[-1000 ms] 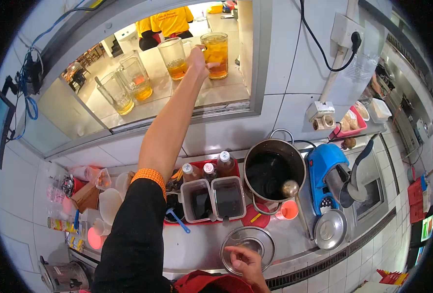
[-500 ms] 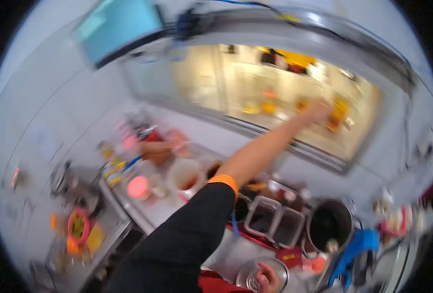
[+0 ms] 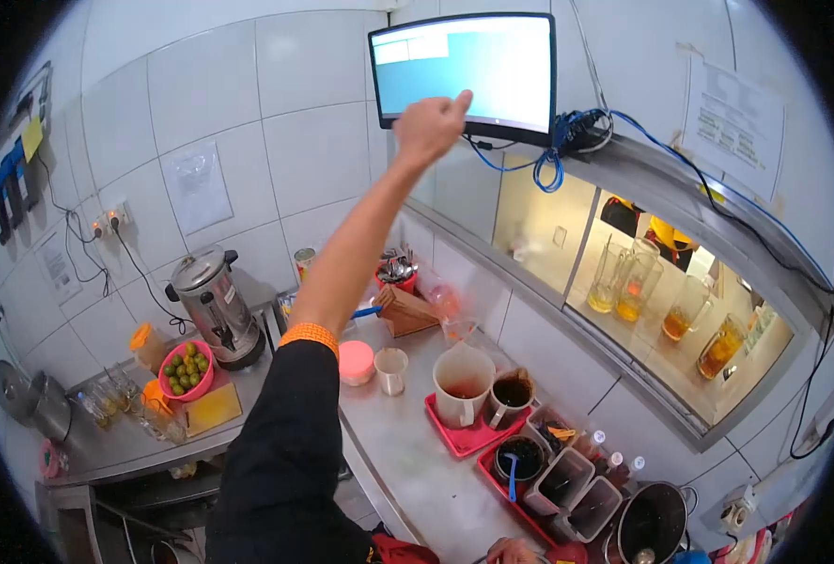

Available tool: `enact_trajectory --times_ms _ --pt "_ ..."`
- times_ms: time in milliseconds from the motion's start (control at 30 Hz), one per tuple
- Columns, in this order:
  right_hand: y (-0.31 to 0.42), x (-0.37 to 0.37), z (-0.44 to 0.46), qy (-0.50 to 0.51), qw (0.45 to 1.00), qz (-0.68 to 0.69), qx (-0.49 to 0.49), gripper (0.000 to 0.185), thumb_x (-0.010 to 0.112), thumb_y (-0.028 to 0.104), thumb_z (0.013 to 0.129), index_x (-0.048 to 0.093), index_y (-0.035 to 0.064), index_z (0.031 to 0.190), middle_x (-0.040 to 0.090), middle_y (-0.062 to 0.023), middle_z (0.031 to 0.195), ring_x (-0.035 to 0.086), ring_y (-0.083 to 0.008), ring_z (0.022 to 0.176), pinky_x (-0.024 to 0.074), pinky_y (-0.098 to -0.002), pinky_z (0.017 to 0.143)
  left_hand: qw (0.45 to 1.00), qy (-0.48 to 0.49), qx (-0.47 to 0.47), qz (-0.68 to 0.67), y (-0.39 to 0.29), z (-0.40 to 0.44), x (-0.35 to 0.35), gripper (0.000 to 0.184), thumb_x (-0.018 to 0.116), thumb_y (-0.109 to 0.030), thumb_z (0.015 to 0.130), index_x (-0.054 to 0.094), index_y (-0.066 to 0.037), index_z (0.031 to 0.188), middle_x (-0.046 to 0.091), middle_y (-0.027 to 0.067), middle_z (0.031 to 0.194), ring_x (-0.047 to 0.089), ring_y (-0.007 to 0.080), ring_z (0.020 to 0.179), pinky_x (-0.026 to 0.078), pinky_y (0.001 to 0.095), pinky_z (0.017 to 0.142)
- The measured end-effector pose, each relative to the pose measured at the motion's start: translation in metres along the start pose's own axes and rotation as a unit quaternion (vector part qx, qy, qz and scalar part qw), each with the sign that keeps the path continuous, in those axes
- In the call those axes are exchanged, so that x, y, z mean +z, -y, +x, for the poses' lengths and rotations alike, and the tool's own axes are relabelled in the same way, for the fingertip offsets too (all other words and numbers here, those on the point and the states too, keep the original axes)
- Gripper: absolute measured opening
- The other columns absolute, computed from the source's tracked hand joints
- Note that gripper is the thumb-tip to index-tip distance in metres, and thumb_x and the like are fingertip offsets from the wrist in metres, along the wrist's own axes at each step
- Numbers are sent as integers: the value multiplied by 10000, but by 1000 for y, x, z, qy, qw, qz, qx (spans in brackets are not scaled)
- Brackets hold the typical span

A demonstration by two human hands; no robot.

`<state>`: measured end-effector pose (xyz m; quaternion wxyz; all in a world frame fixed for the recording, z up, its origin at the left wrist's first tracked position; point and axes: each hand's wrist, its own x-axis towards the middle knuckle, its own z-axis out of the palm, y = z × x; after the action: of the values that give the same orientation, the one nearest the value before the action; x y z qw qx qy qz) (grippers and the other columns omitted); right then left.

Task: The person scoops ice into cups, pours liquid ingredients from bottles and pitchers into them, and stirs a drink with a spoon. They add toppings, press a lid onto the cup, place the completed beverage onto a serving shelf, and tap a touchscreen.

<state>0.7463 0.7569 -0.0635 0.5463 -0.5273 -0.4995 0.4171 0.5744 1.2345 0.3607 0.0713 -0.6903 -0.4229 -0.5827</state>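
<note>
Fingers (image 3: 412, 120) of the left hand (image 3: 426, 139) are part-open: one digit (image 3: 462, 101) extended, the rest loosely curled, no object seen in the grasp. Left to right: pink bowl (image 3: 192, 394) of green limes (image 3: 184, 370) at the far left, steel urn (image 3: 216, 305) beside it, both well apart from either hand. Left forearm (image 3: 360, 226) rises to the monitor (image 3: 506, 68). The screen lies directly behind the fingers, which overlap its lower left part; its long axis runs sideways, across the line of the forearm. Contact between digit and screen cannot be confirmed. Left hand is the nearer. Below, a large plastic jug (image 3: 462, 378) stands on a red tray (image 3: 457, 443). Right hand (image 3: 513, 552) is low, cut off by the lower edge; its finger state and any hold cannot be told. Glass mug (image 3: 721, 349) at the far right, behind the hatch.
</note>
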Motion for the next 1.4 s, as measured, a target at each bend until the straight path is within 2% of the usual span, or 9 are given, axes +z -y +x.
enact_trajectory --times_ms 233,467,667,800,1033,1133,1233,1333,1400 --pt "42 46 18 -91 987 28 130 510 420 408 993 545 2 710 489 -36 618 428 -112 560 339 -283 541 990 -114 -4 87 86 57 -7 457 552 -518 848 558 -63 884 527 94 1197 431 348 1063 361 483 882" --pt "32 55 19 -122 976 106 143 508 444 439 980 575 14 736 501 -32 635 466 -124 610 361 -273 586 989 -99 9 112 96 95 1 467 523 -493 877 564 -30 916 544 141 1206 457 375 1079 336 519 947" --pt "29 51 28 -111 978 104 142 374 488 291 976 634 -6 802 582 -25 703 516 -91 663 428 -250 613 789 -264 488 264 267 220 34 303 501 -334 932 653 -72 918 628 130 884 601 275 789 466 447 630" --pt "70 -1 56 -158 985 -58 36 194 626 218 895 650 25 897 589 -29 795 543 -107 723 439 -258 632 976 -109 51 -182 280 205 13 480 535 -460 906 622 2 1004 588 125 896 511 215 803 377 391 668" --pt "128 -208 189 -417 876 -241 -30 461 652 249 836 522 0 1202 614 -176 1076 585 -245 989 458 -351 877 831 -33 -323 -452 196 117 10 768 500 -545 891 271 -68 1447 221 176 1515 210 382 1396 240 432 1098" --pt "96 -300 257 -450 821 -344 -71 670 718 262 760 423 -27 1289 570 -222 1150 563 -288 1048 449 -378 910 848 25 -285 -446 201 121 11 790 441 -559 910 171 -53 1453 316 217 1443 373 393 1286 260 467 1082" --pt "95 -340 317 -477 774 -370 -192 681 756 125 725 376 -38 1266 599 -166 1093 592 -242 968 472 -362 854 933 136 2 -332 347 167 29 636 519 57 860 248 -72 1420 382 144 1345 487 316 1163 478 421 906" --pt "46 -414 372 -454 791 -265 -313 773 690 106 772 229 -12 1382 437 -198 1308 461 -304 1196 377 -346 1003 879 83 -227 -410 281 138 25 645 414 -543 924 321 -125 1407 542 160 1173 529 296 1085 448 375 839" --pt "5 -459 393 -592 688 -408 -102 732 561 165 858 145 -79 1409 327 -288 1383 359 -378 1290 262 -397 1088 871 41 -240 -427 191 94 13 792 424 -683 855 337 -79 1359 534 218 1247 516 291 1080 368 416 939"
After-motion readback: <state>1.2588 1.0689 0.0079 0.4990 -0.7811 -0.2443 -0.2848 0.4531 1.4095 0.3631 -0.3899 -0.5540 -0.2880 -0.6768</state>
